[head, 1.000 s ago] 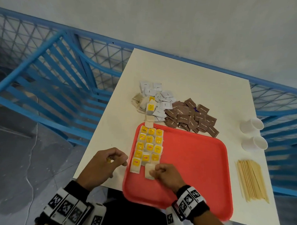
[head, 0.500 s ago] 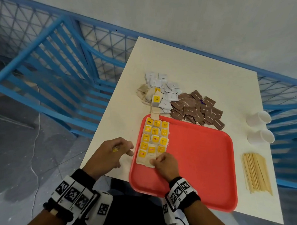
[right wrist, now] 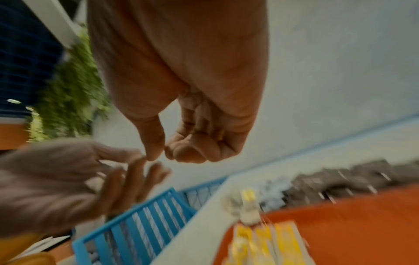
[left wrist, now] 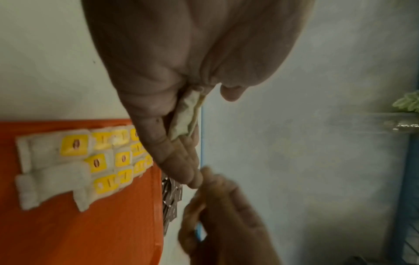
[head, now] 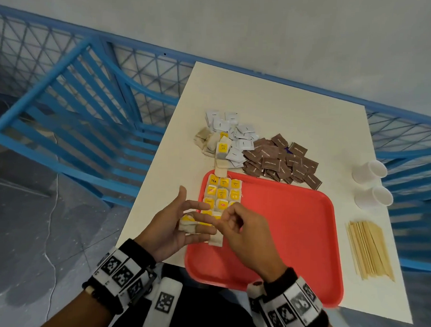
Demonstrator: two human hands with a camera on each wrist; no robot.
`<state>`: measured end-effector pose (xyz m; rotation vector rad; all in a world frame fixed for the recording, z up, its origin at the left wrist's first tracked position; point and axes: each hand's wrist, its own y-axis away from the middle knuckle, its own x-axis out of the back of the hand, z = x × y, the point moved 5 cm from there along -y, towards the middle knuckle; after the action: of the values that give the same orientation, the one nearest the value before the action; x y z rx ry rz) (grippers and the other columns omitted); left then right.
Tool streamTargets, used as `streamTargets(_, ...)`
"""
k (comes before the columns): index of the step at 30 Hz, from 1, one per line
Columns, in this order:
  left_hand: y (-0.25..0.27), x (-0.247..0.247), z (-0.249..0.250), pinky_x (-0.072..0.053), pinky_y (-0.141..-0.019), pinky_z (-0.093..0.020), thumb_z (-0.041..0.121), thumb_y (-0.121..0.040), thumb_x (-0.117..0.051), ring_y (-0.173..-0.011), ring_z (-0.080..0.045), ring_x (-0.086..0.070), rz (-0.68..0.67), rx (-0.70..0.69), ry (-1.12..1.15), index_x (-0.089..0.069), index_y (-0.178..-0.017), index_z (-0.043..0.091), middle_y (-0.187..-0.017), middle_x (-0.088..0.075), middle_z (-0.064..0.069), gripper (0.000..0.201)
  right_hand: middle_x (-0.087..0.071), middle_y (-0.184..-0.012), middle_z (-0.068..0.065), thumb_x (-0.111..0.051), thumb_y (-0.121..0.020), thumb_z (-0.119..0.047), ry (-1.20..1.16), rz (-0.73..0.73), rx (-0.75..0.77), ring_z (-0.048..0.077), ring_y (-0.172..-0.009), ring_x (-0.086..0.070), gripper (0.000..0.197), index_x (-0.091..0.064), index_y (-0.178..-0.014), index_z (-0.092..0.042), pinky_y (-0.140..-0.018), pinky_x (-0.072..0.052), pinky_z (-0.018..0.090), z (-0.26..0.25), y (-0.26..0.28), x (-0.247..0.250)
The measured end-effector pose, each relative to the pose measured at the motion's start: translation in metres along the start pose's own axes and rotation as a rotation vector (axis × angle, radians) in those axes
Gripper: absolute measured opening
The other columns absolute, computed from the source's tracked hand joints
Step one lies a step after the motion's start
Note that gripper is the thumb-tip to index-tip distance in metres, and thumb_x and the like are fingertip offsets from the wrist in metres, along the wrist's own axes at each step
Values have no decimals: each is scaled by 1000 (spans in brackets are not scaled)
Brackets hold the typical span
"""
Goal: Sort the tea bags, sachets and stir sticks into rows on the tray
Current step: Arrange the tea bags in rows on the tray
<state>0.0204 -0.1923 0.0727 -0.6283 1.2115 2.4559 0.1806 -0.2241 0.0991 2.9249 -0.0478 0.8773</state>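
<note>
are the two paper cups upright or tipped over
Tipped over: both paper cups lie on their sides on the table, rims facing right.
</note>
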Motion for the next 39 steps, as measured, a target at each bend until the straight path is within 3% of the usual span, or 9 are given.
streamTargets(4, -6, -30, -6, -59, -58, -35, 69, -89, -32, -68, -27, -69, -126, 5, -57, -64, -115, 8, -98, -66, -24, 74, -57, -80, -9, -69, -89, -27, 140, -30, 198, 1, -72, -49, 5, -68, -94, -27, -67, -34, 10, -33, 4, 15)
streamTargets(8, -8, -58, -7, -41, -45, -26, 70, -86, -18, -40, -20, -53, -100, -132, -366, -57, -127, 21, -60, -66, -4, 75, -57, -91, -5, -62, -93, -32, 167, -127, 108, -6, -77, -42, 14, -70, -103, -27, -73, -34, 17, -16, 0, 19)
streamTargets(17, -17, -75, -4, -31, -39, -21, 70, -86, -11, -34, -14, -35, -34, -378, -552, -44, -138, 34, -64, -52, -14, 71, -59, -79, -7, -76, -85, -24, -69, -109, 16, 2, -73, -49, 6, -73, -80, -23, -68, -36, 15, -5, 0, 46)
streamTargets(22, -13, -81, 4, -46, -49, -30, 64, -92, -49, -46, -27, -58, -103, -448, -602, -57, -123, 33, -58, -54, -7, 45, -56, -72, -16, -75, -85, -20, -37, -10, 88, 10, -69, -51, 8, -73, -78, -22, -63, -36, 15, -10, -5, 65)
streamTargets(26, -9, -69, 9, -54, -59, -38, 33, -94, -67, -62, -31, -70, -58, -505, -671, -67, -103, 29, -89, -69, -18, 10, -53, -79, -14, -69, -87, -24, 113, 51, 221, 5, -78, -51, 8, -67, -79, -26, -68, -36, 12, -24, -7, 90)
streamTargets(28, -12, -59, 9, -58, -70, -44, 16, -95, -65, -74, -26, -73, 6, -504, -804, -65, -100, 38, -100, -72, -6, 23, -51, -83, -15, -67, -88, -26, 195, 48, 262, -1, -80, -49, 7, -64, -82, -27, -71, -34, 8, -29, -9, 99)
streamTargets(31, -9, -56, 17, -58, -82, -41, 33, -86, -73, -93, -11, -69, 47, -579, -973, -58, -113, 48, -113, -67, 20, 35, -50, -87, -15, -61, -91, -31, 323, 34, 289, -2, -82, -46, 6, -63, -86, -28, -71, -34, 10, -35, -11, 107)
streamTargets(34, 3, -75, 33, -56, -86, -35, 52, -79, -70, -105, -12, -67, -17, -691, -891, -64, -116, 41, -118, -67, 14, 38, -50, -89, -13, -55, -92, -36, 404, -5, 305, -1, -83, -44, 10, -62, -88, -29, -71, -36, 17, -42, -12, 109)
streamTargets(39, 1, -80, 39, -53, -81, -40, 31, -88, -64, -93, -11, -68, -14, -752, -1077, -69, -99, 33, -97, -72, 16, 12, -49, -88, -13, -49, -92, -39, 361, 6, 316, -1, -82, -45, 16, -60, -88, -28, -71, -37, 17, -50, -10, 106)
